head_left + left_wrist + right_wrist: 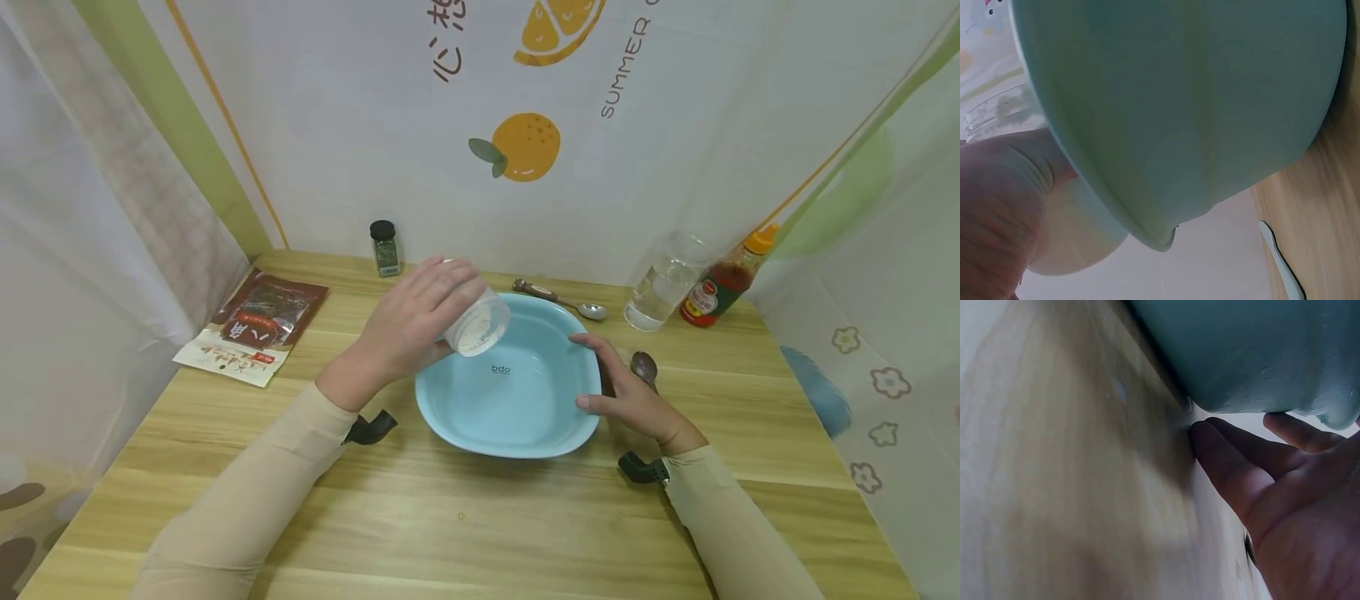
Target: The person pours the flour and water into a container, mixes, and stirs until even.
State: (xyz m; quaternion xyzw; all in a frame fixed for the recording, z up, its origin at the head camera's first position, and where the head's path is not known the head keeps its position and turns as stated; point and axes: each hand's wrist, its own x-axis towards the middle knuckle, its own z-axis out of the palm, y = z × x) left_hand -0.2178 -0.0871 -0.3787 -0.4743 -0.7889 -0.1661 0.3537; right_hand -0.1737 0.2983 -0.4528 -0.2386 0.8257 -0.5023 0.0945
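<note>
In the head view my left hand (420, 317) grips a clear jar (487, 321) with white powder inside. The jar is tilted, its mouth toward the light-blue basin (517, 433) below. My right hand (637, 400) holds the basin's right side, with the thumb and a finger over the rim. From the right wrist, the other fingers (1229, 459) are seen against the basin's outer wall (1247, 356), low near the table. The left wrist view shows the jar (1079, 231) beside the basin's rim, partly covered by the left hand (997, 212).
A brown food packet (258, 321) lies at the left. Along the back stand a dark-capped spice jar (385, 250), a glass of clear liquid (656, 292) and a red sauce bottle (720, 287). A metal spoon (592, 311) lies behind the basin, a dark spoon (643, 365) behind the right hand.
</note>
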